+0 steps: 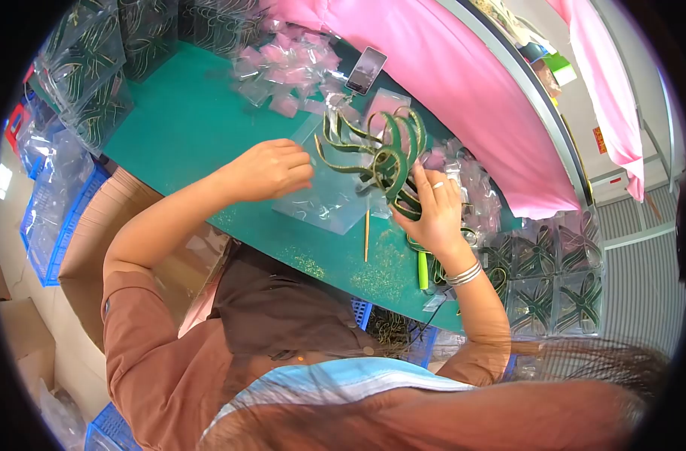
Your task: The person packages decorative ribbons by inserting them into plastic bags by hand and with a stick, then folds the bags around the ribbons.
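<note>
A green ribbon bow [388, 161] with gold edges and several curling loops and tails is held up over the table by my right hand [437, 207]. My right thumb and fingers close on the bow's lower right side; a ring and bracelets show on this hand and wrist. To the left of the bow, my left hand [283, 169] is curled closed, apart from the ribbon tails. Whatever its fingers hold, if anything, is hidden. Under the hands lies a flat transparent plastic bag [324, 207] on the green table [185, 113].
A thin wooden stick [367, 237] and a bright green-handled tool [423, 270] lie near the front edge. Behind are a phone [366, 71] and a pile of pink-and-clear packets [287, 64]. Bagged green bows [87, 60] stand at the left; more bagged bows [542, 278] hang right.
</note>
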Available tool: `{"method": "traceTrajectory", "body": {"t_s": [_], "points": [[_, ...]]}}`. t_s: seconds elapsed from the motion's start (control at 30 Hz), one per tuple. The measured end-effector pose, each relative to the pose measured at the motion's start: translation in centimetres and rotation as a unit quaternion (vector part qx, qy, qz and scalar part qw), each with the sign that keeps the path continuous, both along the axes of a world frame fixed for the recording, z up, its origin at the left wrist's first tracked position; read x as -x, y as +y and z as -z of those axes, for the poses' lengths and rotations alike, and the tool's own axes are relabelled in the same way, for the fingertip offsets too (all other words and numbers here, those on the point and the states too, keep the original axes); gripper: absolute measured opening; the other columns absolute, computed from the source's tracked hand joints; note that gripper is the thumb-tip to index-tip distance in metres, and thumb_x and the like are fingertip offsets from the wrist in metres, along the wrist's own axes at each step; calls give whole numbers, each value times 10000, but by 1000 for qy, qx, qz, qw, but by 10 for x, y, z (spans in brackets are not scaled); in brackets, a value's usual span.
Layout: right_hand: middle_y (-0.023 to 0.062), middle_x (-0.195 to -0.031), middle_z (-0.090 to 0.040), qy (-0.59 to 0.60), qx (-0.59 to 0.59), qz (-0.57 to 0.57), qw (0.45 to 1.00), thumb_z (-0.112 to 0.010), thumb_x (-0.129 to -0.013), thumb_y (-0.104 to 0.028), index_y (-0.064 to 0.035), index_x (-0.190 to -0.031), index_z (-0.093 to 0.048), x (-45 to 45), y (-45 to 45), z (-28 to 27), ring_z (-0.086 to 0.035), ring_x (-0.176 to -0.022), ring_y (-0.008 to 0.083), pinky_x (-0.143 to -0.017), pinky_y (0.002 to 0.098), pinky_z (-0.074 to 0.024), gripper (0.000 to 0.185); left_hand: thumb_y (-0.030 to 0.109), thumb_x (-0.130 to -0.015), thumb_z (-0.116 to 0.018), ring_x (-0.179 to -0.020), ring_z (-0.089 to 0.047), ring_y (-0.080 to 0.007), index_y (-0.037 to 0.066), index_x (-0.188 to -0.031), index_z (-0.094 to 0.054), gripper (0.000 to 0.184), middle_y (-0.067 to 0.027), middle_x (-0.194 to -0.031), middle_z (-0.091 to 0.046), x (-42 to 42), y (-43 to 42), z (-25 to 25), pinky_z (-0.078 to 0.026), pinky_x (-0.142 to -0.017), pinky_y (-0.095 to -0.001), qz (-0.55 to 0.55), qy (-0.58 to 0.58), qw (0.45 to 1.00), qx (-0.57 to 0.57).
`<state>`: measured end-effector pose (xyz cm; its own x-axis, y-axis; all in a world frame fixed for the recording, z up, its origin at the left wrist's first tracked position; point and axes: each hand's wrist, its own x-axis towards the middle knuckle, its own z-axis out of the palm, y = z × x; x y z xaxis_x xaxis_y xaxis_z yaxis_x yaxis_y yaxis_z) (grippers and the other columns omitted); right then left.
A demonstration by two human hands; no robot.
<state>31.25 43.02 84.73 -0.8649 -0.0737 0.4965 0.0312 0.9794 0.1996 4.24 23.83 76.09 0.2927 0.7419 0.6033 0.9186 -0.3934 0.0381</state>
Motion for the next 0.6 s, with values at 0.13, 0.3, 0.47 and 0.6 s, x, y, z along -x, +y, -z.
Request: {"method": "traceTrajectory", "body": {"t_s": [0.13, 0.3, 0.47, 0.6], "points": [[162, -1077, -599, -37, 15, -20, 999, -897, -603, -170, 41, -1353, -542, -1, 8, -7, -589, -927, 344, -814, 443, -482, 856, 204, -796, -793, -804, -613, -252, 79, -841, -589, 243, -56, -785, -538, 8, -4, 10, -533, -915, -396, -6, 9, 994, -110], [160, -1106, -600, -82, 45, -48, 994, -894, -616, -186, 23, -1361, -541, 0, 21, -13, -587, -942, 349, -837, 445, -486, 851, 220, -773, -833, -782, -611, -255, 82, -813, -595, 277, -55, -771, -526, 9, -11, 23, -545, -967, -424, -47, -48, 989, -132], [172, -1123, -598, -156, 100, -21, 982, -881, -643, -218, 13, -1393, -516, 4, 24, -9, -578, -986, 359, -877, 432, -481, 866, 165, -735, -857, -793, -610, -240, 75, -830, -596, 292, -50, -815, -538, 17, -13, 24, -560, -960, -468, -5, -77, 987, -141], [187, -1141, -595, -198, 110, 18, 974, -861, -670, -246, 20, -1413, -488, 11, 23, -14, -573, -1015, 362, -902, 432, -472, 873, 157, -736, -849, -829, -617, -244, 87, -831, -593, 281, -57, -907, -584, 19, -13, 31, -557, -963, -468, 2, -73, 989, -127]]}}
